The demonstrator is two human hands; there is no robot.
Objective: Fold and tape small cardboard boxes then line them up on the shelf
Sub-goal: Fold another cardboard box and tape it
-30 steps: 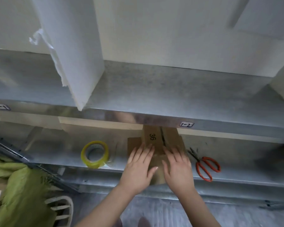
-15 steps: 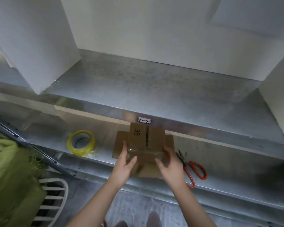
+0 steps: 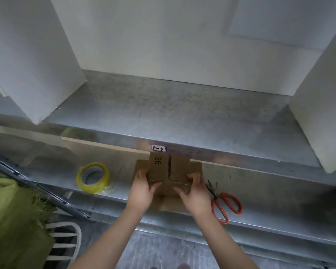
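Note:
A small brown cardboard box marked "36" stands on the lower metal shelf, its top flaps closed along a dark middle seam and side flaps sticking out left and right. My left hand grips its left near corner, thumb on the front face. My right hand grips the right near corner the same way. A yellow tape roll lies on the shelf to the left of the box. Red-handled scissors lie to the right.
The upper metal shelf runs across above, with a small label on its front edge and white panels at both sides. A green cloth and a white chair back sit at the lower left.
My hands went from lying flat on top of the box to gripping its near corners. The head view shifted left and up, showing more of the upper shelf.

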